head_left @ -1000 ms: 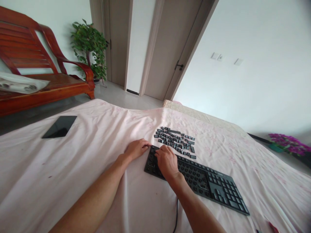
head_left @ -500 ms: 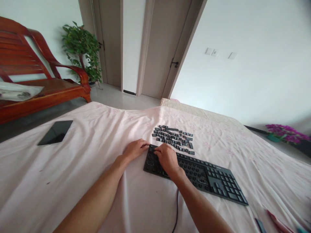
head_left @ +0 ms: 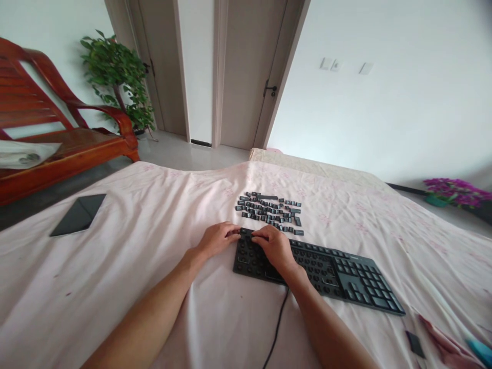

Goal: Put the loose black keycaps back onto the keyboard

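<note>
A black keyboard lies at a slant on the pink bedsheet. Many of its left and middle keys are off, while the number pad on the right still has its caps. My left hand pinches the keyboard's far left corner. Over the top left keys, my right hand has thumb and fingertips pressed together; what sits between them is too small to make out. Just beyond the keyboard, loose black keycaps are spread in rough rows, including a long space bar.
On the left lies a dark tablet. A cable runs from the keyboard toward me. At the lower right are a small black piece and a pink cloth. Beyond the bed stand a wooden chair and a plant.
The view has shifted slightly, and the keyboard now sits a little further right in it. My right fingers have moved a little along the top row; the left stays at the corner.
</note>
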A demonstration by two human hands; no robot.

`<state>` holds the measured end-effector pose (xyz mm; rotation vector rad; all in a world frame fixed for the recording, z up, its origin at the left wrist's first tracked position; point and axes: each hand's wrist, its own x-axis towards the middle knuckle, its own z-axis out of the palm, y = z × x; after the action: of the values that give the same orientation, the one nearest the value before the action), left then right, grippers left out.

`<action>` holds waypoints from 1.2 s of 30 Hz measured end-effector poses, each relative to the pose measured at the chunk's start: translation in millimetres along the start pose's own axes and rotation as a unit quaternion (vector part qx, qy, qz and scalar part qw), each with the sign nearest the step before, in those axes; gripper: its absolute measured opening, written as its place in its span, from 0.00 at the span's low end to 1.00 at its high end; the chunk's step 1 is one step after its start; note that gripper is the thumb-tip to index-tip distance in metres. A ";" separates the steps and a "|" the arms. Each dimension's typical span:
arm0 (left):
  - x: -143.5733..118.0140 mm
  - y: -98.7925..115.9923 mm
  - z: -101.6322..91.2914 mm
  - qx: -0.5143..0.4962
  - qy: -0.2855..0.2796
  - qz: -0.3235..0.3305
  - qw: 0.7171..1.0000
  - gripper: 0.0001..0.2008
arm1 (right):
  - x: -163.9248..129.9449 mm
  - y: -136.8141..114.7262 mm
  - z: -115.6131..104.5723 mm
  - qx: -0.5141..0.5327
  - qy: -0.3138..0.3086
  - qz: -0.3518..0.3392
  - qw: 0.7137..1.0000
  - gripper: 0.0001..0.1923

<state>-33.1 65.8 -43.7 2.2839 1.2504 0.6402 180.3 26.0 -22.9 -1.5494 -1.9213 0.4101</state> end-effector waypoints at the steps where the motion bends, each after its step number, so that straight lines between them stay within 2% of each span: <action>1: 0.6 1.5 0.9 0.000 -0.003 0.003 1.000 0.17 | -1.0 1.5 -1.1 0.003 0.003 0.003 1.000 0.06; 7: 2.6 1.3 2.2 -0.011 -0.011 0.001 1.000 0.16 | -7.7 -7.7 1.8 -0.028 0.011 -0.009 1.000 0.06; 18: 3.4 -4.4 6.5 -0.018 -0.001 0.003 1.000 0.15 | -12.0 -33.2 4.0 -0.231 -0.011 -0.021 0.973 0.08; 36: 4.4 -6.4 8.3 -0.017 -0.002 -0.005 1.000 0.14 | -4.7 -45.5 -2.2 -0.281 -0.080 -0.027 0.956 0.09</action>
<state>-30.2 71.2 -53.3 2.2499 1.2387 0.6467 147.7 9.3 4.6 -1.8472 -2.3364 -0.0525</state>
